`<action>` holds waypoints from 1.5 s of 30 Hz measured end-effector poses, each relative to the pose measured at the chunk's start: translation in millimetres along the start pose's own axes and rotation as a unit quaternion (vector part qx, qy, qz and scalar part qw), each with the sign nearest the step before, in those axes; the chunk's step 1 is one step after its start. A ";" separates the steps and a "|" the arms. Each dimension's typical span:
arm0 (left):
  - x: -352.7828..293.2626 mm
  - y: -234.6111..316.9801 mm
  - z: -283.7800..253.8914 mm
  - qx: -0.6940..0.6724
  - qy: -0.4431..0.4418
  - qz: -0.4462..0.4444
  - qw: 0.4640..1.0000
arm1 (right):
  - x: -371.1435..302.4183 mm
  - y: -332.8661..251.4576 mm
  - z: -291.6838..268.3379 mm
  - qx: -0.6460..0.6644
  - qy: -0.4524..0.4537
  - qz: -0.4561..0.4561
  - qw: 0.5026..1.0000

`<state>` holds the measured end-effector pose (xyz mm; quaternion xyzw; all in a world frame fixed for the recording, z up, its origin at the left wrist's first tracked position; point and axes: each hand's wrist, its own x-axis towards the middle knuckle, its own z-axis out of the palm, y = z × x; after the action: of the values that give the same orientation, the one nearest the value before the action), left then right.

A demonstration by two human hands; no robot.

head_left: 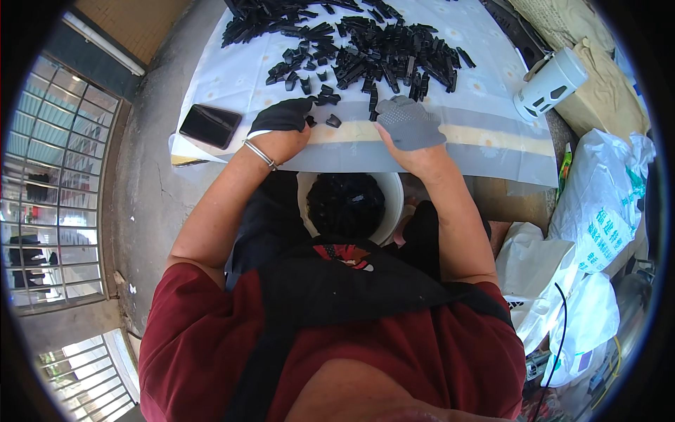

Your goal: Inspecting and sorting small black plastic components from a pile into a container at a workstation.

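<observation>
My left hand [281,121], in a black glove with a metal bangle at the wrist, is closed at the table's near edge. A small black plastic piece [311,121] shows at its fingertips. My right hand [410,125] wears a grey dotted glove, and its fingers are curled in against a narrow black plastic strip [373,105]. Between the hands lies a loose notched black piece [333,122]. Beyond them spreads a heap of long black plastic parts [394,56], with short black pieces [292,81] scattered on its left.
A white bucket [394,211] holding dark glossy contents stands below the table edge, between my legs. On the table [485,151] lie a black phone [211,126] at left and a white slotted cylinder [552,84] at right. White plastic bags [598,204] crowd the right side.
</observation>
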<state>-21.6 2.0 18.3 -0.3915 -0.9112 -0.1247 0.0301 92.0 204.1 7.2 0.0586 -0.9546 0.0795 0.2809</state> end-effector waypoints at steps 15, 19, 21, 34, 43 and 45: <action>-17.4 -5.2 26.8 0.006 0.110 0.031 0.993 | -14.1 14.4 -15.0 -0.075 -0.111 0.075 0.988; -17.1 -7.8 27.6 0.012 0.103 0.041 0.994 | -12.6 10.2 -8.9 -0.046 -0.095 0.055 0.993; -20.6 -5.5 26.1 0.006 0.137 0.082 0.987 | -16.3 10.6 -3.3 -0.006 -0.081 0.069 0.994; -29.0 30.3 -1.5 -0.121 0.104 0.145 0.976 | -14.0 -25.1 -19.3 0.281 -0.081 0.061 0.954; -36.1 41.1 -4.2 -0.389 0.016 0.014 0.921 | -17.2 -39.1 -10.4 0.295 -0.083 0.065 0.950; -38.7 45.0 -0.7 -0.488 -0.081 -0.115 0.862 | -18.0 -45.7 -6.5 0.320 -0.054 0.117 0.938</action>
<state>37.6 4.3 22.2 -0.2575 -0.7717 -0.5235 -0.2531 117.6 161.7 8.2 0.0372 -0.8925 0.4102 0.1836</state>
